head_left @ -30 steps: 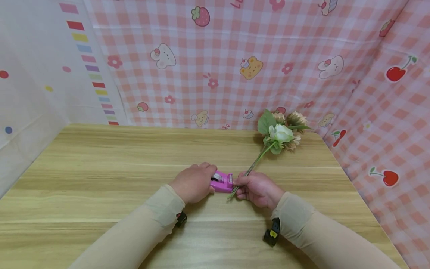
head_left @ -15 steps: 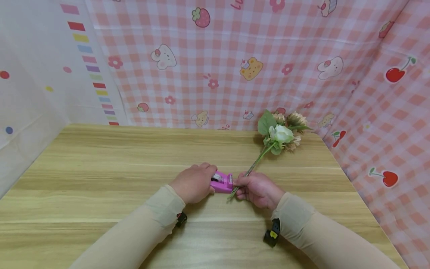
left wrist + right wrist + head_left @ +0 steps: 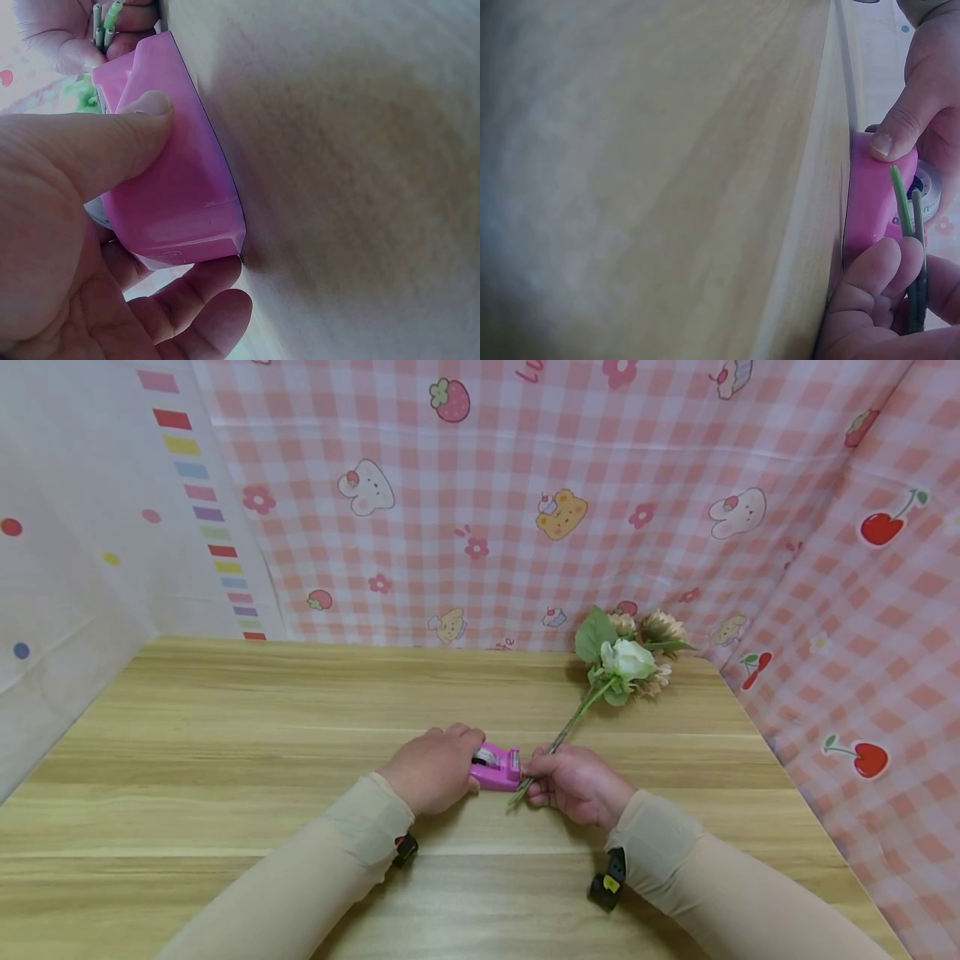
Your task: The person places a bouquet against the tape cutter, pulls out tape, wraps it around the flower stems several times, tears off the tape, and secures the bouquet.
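Note:
My left hand (image 3: 433, 770) grips a pink tape dispenser (image 3: 497, 768) on the table, its thumb pressed along one side in the left wrist view and the fingers at the back end. A roll of clear tape (image 3: 928, 189) sits in the dispenser. My right hand (image 3: 576, 783) holds the stems (image 3: 564, 732) of a small bunch of flowers between thumb and fingers, right at the dispenser's cutter end. The cut stem ends (image 3: 107, 30) stick out past the right fingers. A white rose (image 3: 627, 658) with green leaves and several beige blooms (image 3: 663, 627) lies toward the back right.
The wood-grain table (image 3: 225, 735) reaches back to a pink checked cloth (image 3: 450, 510) with cartoon prints. Another checked cloth with cherries (image 3: 870, 760) hangs along the right edge, and a white dotted cloth (image 3: 67, 568) along the left.

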`<state>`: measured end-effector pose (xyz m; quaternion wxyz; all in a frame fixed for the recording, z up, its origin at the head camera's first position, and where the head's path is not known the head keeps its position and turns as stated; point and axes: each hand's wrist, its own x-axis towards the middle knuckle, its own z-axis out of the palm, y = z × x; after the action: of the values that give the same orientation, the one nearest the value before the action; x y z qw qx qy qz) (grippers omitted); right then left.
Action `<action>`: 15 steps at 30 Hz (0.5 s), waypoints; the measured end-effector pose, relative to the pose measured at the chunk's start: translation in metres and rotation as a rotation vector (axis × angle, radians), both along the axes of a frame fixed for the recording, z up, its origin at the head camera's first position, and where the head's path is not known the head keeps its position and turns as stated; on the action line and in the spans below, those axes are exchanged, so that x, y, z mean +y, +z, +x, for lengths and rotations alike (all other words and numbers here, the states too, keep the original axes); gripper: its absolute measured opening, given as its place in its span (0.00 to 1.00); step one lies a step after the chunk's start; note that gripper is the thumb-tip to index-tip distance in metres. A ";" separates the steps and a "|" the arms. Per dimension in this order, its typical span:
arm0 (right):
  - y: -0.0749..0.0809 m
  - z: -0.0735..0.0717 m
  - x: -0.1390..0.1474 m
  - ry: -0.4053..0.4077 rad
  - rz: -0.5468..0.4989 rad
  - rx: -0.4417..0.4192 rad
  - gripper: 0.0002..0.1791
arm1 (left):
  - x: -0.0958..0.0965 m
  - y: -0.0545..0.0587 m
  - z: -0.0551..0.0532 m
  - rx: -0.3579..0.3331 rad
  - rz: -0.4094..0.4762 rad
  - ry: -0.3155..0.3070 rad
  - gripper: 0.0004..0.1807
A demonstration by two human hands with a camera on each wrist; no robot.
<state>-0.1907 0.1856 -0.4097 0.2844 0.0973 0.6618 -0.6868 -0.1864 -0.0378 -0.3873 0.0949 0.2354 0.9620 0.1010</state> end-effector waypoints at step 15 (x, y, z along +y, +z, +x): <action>0.000 0.000 0.000 -0.001 0.000 0.005 0.11 | 0.000 0.000 0.001 -0.001 0.003 0.002 0.33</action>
<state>-0.1905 0.1858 -0.4101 0.2825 0.0962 0.6624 -0.6871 -0.1857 -0.0375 -0.3874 0.0951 0.2345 0.9620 0.1026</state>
